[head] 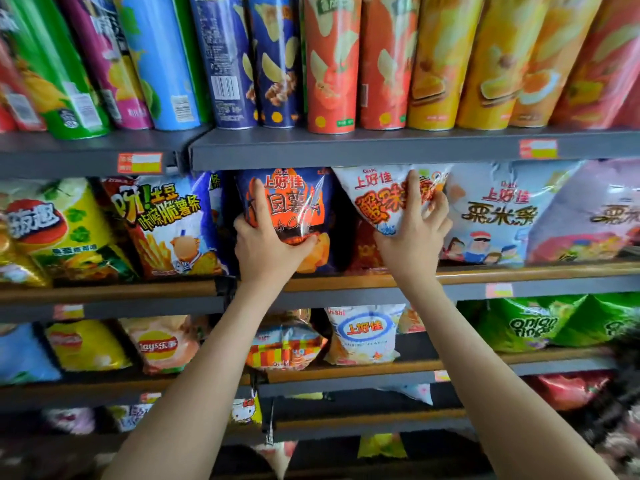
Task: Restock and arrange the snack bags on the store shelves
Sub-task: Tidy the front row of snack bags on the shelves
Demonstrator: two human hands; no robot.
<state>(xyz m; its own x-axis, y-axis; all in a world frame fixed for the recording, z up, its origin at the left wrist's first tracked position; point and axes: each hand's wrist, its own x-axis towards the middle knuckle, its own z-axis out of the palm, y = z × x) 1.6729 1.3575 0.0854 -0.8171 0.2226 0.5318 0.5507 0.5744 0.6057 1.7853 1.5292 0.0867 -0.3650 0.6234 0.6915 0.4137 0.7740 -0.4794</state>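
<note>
grey shelf [381,148], glossy crinkled bags [294,192]

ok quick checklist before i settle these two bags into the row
1. Left hand grips the blue bag: ok.
2. Right hand grips the white bag: ok.
3. Blue bag upright, label facing out: ok.
4. White bag upright: not ok, it hangs tilted.
5. Slot under the white bag free: cannot tell, a red bag shows low behind it.
</note>
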